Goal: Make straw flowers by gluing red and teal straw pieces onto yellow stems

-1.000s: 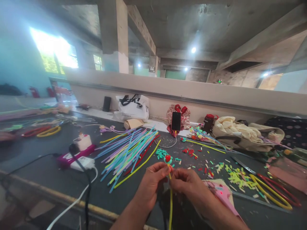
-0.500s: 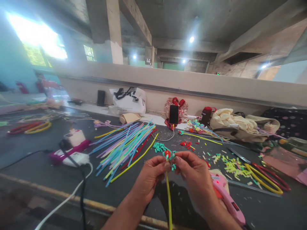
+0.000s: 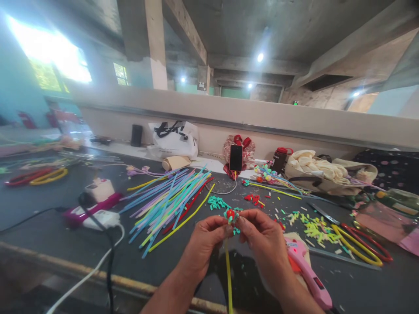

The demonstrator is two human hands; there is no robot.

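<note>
My left hand (image 3: pixel 204 240) and my right hand (image 3: pixel 262 237) meet over the dark table (image 3: pixel 49 235), fingertips pinched together. Between them they hold a small flower (image 3: pixel 231 215) with a red centre and teal petals on top of a yellow stem (image 3: pixel 228 279) that runs down towards me. A pile of teal cut pieces (image 3: pixel 216 203) lies just beyond the flower. A pink glue gun (image 3: pixel 306 272) lies on the table right of my right hand.
A fan of coloured sticks (image 3: pixel 170 200) lies to the left. A power strip (image 3: pixel 94 213) with cables sits further left. Red pieces (image 3: pixel 252 199) and green pieces (image 3: pixel 316 226) are scattered right, beside large scissors (image 3: pixel 356 248). A phone (image 3: pixel 235 158), bags and a flask (image 3: pixel 279 159) stand along the back wall.
Both hands have stayed pinched on the flower stem; the fingers worked the teal petals around the red centre. The view shifted slightly, bringing the glue gun into sight.
</note>
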